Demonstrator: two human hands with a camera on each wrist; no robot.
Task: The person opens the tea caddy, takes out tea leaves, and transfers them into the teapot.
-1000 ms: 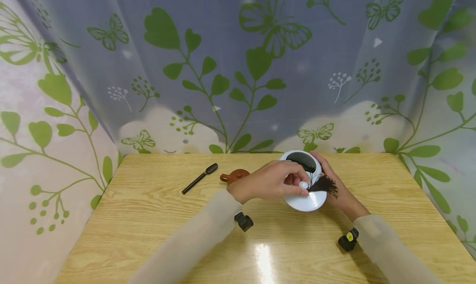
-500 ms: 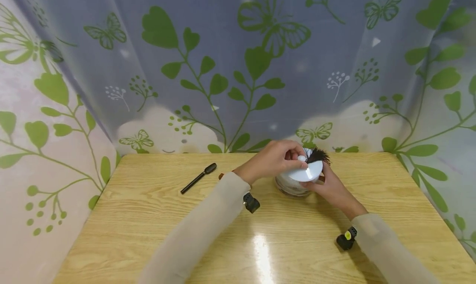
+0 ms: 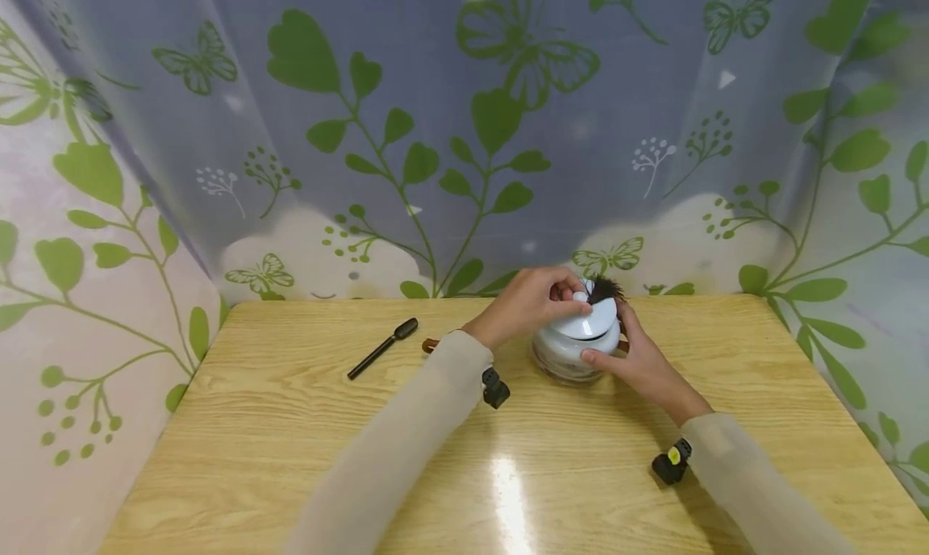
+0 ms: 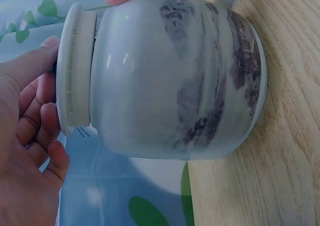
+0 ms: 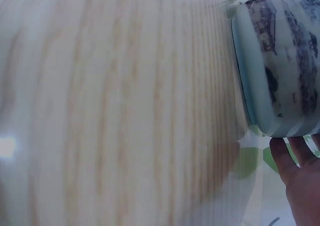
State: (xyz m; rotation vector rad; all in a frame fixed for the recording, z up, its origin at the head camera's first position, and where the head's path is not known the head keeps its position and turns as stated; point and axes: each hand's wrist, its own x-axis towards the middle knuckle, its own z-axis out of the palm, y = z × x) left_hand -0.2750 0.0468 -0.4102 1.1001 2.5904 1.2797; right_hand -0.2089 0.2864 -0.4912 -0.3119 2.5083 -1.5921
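A white lidded jar (image 3: 562,360) with a brownish-purple printed pattern stands on the table. My left hand (image 3: 532,303) pinches the round knob of its white lid (image 3: 589,326) from above. A dark tassel (image 3: 604,290) hangs from the knob over the lid's far side. In the left wrist view the lid's pale inner collar (image 4: 81,71) shows at the jar's mouth, and a dark gap shows under the lid's front in the head view. My right hand (image 3: 649,371) grips the jar's right side, thumb in front; its fingers (image 5: 285,158) reach along the wall in the right wrist view.
A black scoop (image 3: 383,348) lies on the wooden table (image 3: 406,458) to the left. Beside it, a reddish-brown teapot (image 3: 430,345) is mostly hidden behind my left wrist. A leaf-patterned curtain (image 3: 406,240) rises at the table's back edge.
My left hand has brought the lid from in front of the jar up and over its mouth, then down onto it. The right thumb has come round to the jar's front.
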